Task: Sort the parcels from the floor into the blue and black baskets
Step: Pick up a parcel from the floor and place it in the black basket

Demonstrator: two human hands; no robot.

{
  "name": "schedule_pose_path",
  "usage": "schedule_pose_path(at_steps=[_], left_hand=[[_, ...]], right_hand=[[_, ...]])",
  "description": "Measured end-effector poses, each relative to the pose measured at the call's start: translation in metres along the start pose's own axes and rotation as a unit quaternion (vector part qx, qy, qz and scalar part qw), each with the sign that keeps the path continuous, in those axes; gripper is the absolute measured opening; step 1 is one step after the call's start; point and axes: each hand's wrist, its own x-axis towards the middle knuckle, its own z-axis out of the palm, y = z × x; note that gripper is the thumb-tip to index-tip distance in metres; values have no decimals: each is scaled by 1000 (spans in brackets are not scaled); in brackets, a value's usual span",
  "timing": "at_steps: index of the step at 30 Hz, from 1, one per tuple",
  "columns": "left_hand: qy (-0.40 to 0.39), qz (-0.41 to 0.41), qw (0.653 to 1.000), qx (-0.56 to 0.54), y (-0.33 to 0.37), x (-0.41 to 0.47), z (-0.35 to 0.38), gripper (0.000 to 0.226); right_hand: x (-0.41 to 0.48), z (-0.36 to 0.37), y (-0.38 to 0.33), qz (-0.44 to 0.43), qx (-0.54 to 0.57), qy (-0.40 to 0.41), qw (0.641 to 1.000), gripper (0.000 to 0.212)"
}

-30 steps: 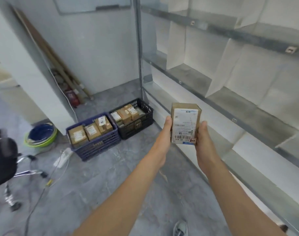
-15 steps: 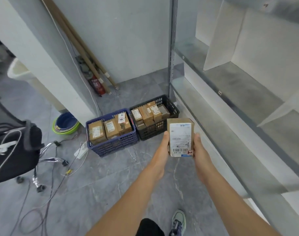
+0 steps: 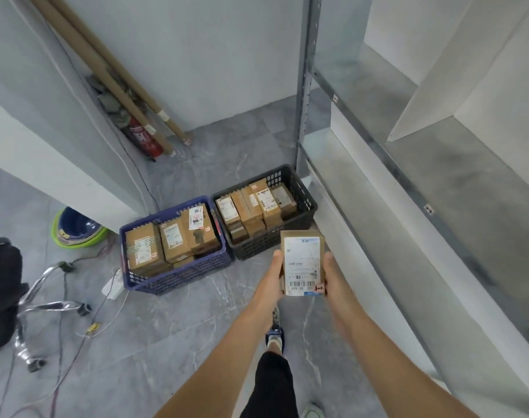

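I hold a small brown cardboard parcel with a white shipping label facing me. My left hand grips its left side and my right hand grips its right side. The parcel hangs above the floor, just in front of the black basket, which holds several labelled brown parcels standing on edge. To its left stands the blue basket, also filled with several brown parcels.
A metal shelving unit runs along the right. A white wall corner, cardboard tubes and a red fire extinguisher are behind the baskets. An office chair, stacked basins and loose cables lie at the left.
I have come closer to the baskets and my view has tilted down. The parcel stays held in both hands and now sits lower, near the black basket's front.
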Motion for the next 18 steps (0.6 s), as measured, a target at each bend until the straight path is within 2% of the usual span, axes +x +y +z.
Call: schedule_pose_path(at_steps=[3, 11, 18], left_hand=[[-10, -40, 999, -5, 35, 49, -13, 36], [14, -81, 993, 88, 126, 178, -29, 40], [-9, -80, 982, 172, 169, 311, -25, 23]], right_hand=[[51, 13, -21, 31, 10, 11, 999, 50], [169, 28, -76, 113, 99, 39, 988, 45], [283, 19, -100, 166, 212, 32, 963, 65]])
